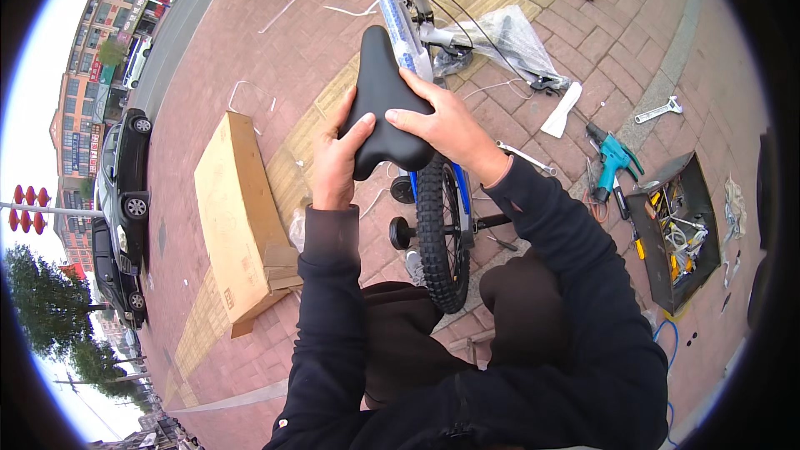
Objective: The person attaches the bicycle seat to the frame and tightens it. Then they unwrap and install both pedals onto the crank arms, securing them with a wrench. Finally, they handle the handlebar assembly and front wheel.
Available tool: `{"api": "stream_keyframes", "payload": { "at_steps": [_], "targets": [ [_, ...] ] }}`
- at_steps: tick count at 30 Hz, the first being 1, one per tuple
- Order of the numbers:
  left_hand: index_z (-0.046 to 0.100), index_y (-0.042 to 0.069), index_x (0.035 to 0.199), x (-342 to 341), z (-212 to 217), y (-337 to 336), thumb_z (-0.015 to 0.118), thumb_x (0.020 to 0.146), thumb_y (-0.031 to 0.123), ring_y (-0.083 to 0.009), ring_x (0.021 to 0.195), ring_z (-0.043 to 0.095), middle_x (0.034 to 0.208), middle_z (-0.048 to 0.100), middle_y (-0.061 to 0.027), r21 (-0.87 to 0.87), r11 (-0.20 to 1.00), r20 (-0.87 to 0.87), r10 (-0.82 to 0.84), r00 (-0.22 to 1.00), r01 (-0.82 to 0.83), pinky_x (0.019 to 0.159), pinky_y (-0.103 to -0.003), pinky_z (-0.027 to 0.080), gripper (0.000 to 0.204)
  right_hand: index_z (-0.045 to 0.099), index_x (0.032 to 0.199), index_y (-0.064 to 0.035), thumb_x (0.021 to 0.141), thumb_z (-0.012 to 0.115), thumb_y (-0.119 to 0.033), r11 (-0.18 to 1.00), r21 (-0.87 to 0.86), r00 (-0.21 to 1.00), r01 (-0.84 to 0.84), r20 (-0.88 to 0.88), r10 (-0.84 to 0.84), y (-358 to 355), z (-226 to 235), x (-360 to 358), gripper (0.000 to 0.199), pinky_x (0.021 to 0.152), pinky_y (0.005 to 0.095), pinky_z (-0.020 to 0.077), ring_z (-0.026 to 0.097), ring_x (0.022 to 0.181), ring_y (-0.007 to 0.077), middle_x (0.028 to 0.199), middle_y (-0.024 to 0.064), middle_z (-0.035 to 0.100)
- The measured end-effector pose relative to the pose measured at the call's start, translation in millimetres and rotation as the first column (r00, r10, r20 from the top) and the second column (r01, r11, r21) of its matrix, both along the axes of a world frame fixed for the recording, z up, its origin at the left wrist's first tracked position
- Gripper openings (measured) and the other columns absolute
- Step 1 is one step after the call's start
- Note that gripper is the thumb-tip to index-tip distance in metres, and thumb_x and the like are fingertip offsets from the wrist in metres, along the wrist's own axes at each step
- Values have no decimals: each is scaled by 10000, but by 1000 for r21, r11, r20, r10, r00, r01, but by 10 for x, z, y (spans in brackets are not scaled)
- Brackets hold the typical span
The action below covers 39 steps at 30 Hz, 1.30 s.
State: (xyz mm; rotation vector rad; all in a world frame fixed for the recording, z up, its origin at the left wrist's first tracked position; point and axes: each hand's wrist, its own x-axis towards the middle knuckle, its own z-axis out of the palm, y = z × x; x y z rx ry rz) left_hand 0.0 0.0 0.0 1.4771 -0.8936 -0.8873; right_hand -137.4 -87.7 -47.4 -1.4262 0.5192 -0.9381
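A black bicycle saddle (377,75) is held from both sides, its narrow nose pointing away from me. My left hand (336,158) wraps its left edge with the thumb on top. My right hand (447,122) grips the right edge, its thumb also lying on the upper face. Below the saddle stands a small bicycle, its knobby rear tire (435,242) between my knees. Its blue frame tube (392,12) is wrapped in clear film. A training wheel (401,233) shows left of the tire. The saddle hides the seat post and the fingertips beneath it.
A cardboard box (242,217) lies on the brick paving at left. On the right are an open toolbox (673,229), a teal power tool (615,160), an adjustable wrench (658,110) and a combination wrench (527,158). Plastic wrap (508,42) lies ahead; cars (123,192) stand far left.
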Motion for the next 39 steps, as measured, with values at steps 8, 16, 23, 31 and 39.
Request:
{"api": "stream_keyframes", "payload": {
  "at_steps": [8,16,23,31,39],
  "targets": [
    [411,-32,1322,24,26,12,609,818,97,-177,1092,521,1248,504,-148,0,1000,38,5,999,-5,928,-264,407,557,409,1308,42,868,579,-363,993,30,991,-116,69,114,-169,-260,-94,622,904,299,416,501,1144,239,1269,203,491],
    [339,-7,1361,315,200,19,538,898,322,-282,1202,458,1296,439,-227,25,1000,328,0,945,-9,1002,-368,359,601,680,831,-45,718,589,-169,779,-41,519,626,-723,-455,-1141,-2906,-1130,191,673,357,487,650,745,275,786,145,669],
    [334,94,1386,434,385,-379,518,905,374,-213,1183,458,1302,458,-149,153,988,523,-100,846,22,974,-316,343,586,561,868,-66,809,505,-74,903,-427,173,46,-887,-428,-440,-4264,-1009,82,678,442,497,597,806,341,874,156,543],
    [246,63,1408,281,310,-762,583,879,370,-205,1099,490,1280,419,-173,339,930,531,-314,787,143,920,-297,414,698,512,831,-70,847,456,-85,860,-411,226,-301,-907,-355,-563,-4567,-1141,61,592,389,534,654,717,296,797,156,619],
    [238,86,1408,169,237,-798,597,836,430,-185,907,596,1129,519,-181,363,929,649,-306,697,70,757,-270,496,758,433,901,-27,833,417,-43,894,-413,541,-175,-799,-263,-636,-3192,-867,72,609,483,489,609,712,419,755,250,606]
  ]
}}
